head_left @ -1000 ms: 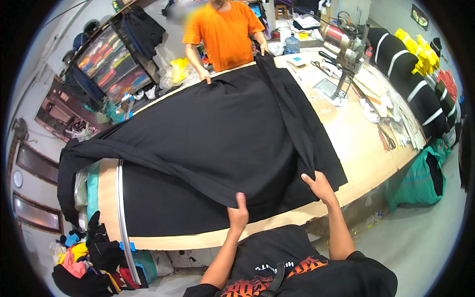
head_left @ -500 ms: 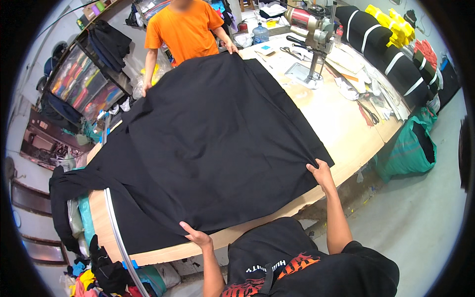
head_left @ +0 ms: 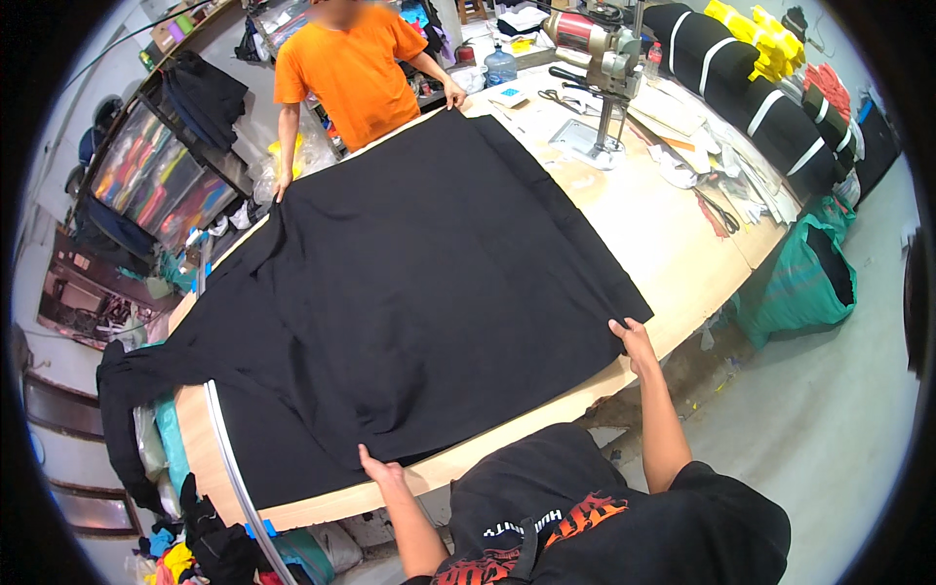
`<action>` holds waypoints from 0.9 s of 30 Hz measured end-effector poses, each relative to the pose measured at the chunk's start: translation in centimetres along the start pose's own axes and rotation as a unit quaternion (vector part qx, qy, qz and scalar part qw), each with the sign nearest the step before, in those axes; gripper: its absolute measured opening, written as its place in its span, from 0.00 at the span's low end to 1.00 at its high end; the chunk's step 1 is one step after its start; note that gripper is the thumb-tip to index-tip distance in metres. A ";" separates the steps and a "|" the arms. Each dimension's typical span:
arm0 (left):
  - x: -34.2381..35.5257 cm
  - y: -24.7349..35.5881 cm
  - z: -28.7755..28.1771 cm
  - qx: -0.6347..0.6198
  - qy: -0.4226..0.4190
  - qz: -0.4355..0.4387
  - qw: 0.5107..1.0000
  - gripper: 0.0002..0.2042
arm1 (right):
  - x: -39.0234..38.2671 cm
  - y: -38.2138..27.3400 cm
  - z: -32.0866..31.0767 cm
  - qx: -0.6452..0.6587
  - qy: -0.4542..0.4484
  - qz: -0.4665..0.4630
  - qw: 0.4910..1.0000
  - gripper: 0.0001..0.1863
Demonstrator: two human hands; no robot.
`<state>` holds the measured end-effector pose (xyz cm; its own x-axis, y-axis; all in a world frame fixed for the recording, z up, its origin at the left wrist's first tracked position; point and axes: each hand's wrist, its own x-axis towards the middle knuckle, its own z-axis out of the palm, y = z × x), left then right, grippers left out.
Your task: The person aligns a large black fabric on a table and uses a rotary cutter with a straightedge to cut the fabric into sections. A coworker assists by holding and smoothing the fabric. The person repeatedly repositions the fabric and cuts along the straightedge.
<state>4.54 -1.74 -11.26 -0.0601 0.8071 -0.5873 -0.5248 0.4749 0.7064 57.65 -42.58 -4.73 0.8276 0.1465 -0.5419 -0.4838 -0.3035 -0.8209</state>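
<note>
A large sheet of black fabric (head_left: 419, 283) lies spread over a pale wooden table (head_left: 682, 283), with folds toward its left side. My left hand (head_left: 380, 468) pinches its near edge, thumb on top and fingers mostly hidden beneath. At the near right corner, my right hand (head_left: 634, 343) grips the same fabric between thumb and fingers. Across the table, a person in an orange shirt (head_left: 346, 73) holds the far edge with both hands. The left end of the cloth is bunched and hangs past the table's end.
A cloth cutting machine (head_left: 606, 73) stands at the far right, with scissors (head_left: 721, 216) and paper pieces near it. A curved metal rail (head_left: 229, 458) crosses the left end. A green sack (head_left: 799, 283) sits right of the table; black fabric rolls (head_left: 726, 73) lie behind.
The fabric has settled flatter, and its far edge is pulled straighter. My left hand has shifted slightly left and down, still on the edge. My right hand stays at the corner.
</note>
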 end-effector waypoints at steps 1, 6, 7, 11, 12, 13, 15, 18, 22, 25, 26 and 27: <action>0.6 1.3 0.6 -0.001 0.034 -0.007 0.999 0.30 | 0.7 -0.1 -0.2 0.004 0.023 0.007 1.000 0.28; 0.7 9.1 8.0 0.153 0.035 0.225 0.962 0.36 | 3.4 -2.5 -0.8 0.078 -0.006 -0.104 0.991 0.12; -0.1 10.1 9.4 0.179 0.042 0.294 0.938 0.37 | 3.5 -3.2 -1.0 0.077 -0.012 -0.116 0.990 0.11; -3.6 11.1 10.6 0.185 0.154 0.424 0.873 0.40 | 2.7 -4.6 -1.5 0.013 0.017 -0.181 0.983 0.10; -4.5 10.3 9.6 0.165 0.173 0.403 0.883 0.40 | 2.4 -4.4 -1.6 -0.019 0.037 -0.204 0.978 0.10; -5.0 9.2 8.4 0.151 0.179 0.400 0.886 0.41 | 2.0 -4.0 -1.7 -0.047 0.051 -0.207 0.976 0.10; -5.2 7.0 5.7 0.176 0.228 0.357 0.889 0.41 | 1.5 -2.8 -1.8 -0.067 0.029 -0.177 0.982 0.10; -4.7 4.2 1.6 0.242 0.194 0.267 0.912 0.40 | 1.3 -0.9 -1.9 -0.120 0.023 -0.165 0.979 0.11; -2.9 2.3 -1.3 0.228 0.226 0.161 0.933 0.34 | 2.4 0.8 -2.2 -0.146 0.069 -0.182 0.970 0.12; -1.0 2.0 -2.2 0.209 0.247 0.241 0.915 0.35 | 3.9 1.5 -2.6 -0.144 0.094 -0.181 0.968 0.12; -0.4 2.0 -2.2 0.255 0.312 0.258 0.878 0.37 | 4.4 1.8 -2.7 -0.157 0.097 -0.179 0.966 0.14; -0.4 1.5 -2.6 0.330 0.341 0.273 0.837 0.37 | 4.9 2.2 -2.7 -0.172 0.095 -0.200 0.960 0.14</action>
<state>1.55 -2.25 -11.01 -0.7271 0.6855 -0.0364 0.3077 0.3729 0.8754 61.41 -45.11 -8.65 0.9802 0.1524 -0.1264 -0.0205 -0.5568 -0.8304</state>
